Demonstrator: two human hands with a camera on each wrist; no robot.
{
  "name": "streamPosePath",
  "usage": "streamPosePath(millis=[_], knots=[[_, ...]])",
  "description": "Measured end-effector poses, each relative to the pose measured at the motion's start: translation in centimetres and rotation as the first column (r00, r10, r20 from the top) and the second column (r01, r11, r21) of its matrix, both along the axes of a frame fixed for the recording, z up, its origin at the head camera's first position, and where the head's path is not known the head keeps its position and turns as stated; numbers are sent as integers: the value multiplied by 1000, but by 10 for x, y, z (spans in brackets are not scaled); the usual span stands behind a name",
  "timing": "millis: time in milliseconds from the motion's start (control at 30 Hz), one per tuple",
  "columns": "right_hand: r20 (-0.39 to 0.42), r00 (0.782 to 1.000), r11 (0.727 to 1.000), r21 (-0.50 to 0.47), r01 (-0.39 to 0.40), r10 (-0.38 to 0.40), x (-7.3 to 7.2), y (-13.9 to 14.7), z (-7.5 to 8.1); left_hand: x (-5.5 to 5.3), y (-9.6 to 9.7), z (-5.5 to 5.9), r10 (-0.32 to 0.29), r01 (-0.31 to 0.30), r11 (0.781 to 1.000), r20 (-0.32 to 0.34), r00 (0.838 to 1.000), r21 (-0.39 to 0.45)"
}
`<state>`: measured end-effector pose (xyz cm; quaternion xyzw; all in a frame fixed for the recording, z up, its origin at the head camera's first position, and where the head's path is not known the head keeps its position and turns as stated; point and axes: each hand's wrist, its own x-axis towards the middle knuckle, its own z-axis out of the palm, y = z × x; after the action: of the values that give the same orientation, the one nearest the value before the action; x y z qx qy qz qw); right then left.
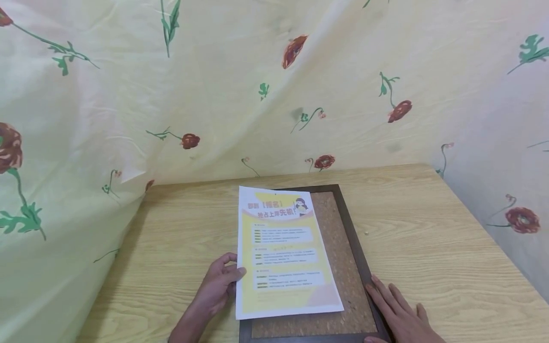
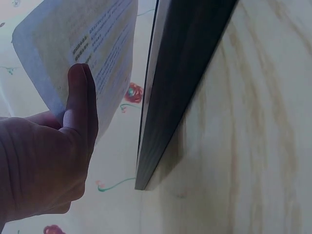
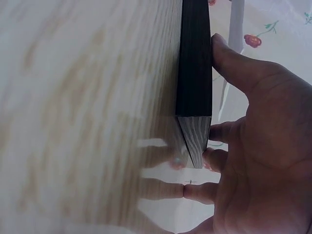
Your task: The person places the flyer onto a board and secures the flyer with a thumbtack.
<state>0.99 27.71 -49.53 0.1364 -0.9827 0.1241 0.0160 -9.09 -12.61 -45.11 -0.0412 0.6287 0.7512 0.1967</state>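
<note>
My left hand [image 1: 216, 286] pinches the left edge of a printed yellow-and-white poster sheet [image 1: 285, 257], with the thumb on its printed face. The sheet overlaps a dark-framed cork board [image 1: 345, 267] that lies on the table. In the left wrist view the sheet [image 2: 105, 44] is raised apart from the board's dark frame [image 2: 183, 63]. My right hand [image 1: 403, 312] rests at the board's near right corner, fingers extended along the outer side and thumb at the near edge. The right wrist view shows the thumb and some fingers touching the frame [image 3: 195, 63]. The sheet hides the cork's left part.
The board lies on a light wood-grain table [image 1: 171, 228], with bare tabletop on both sides. A pale floral cloth [image 1: 240, 95] hangs behind the table and along both its sides. A tiny pale object [image 1: 366, 233] lies right of the board.
</note>
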Motion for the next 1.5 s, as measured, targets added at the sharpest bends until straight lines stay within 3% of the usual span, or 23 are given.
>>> streamPosePath(millis=[500, 867, 1500], knots=[[5, 1000, 1000, -12, 1, -1, -1, -1, 2, -1, 18, -6, -7, 5, 999, 37, 999, 40], [8, 1000, 1000, -18, 6, -6, -1, -1, 3, -2, 30, -11, -45, 43, 996, 31, 999, 74], [-26, 1000, 1000, -22, -4, 4, 2, 0, 2, -5, 43, -15, -50, 48, 998, 48, 998, 37]])
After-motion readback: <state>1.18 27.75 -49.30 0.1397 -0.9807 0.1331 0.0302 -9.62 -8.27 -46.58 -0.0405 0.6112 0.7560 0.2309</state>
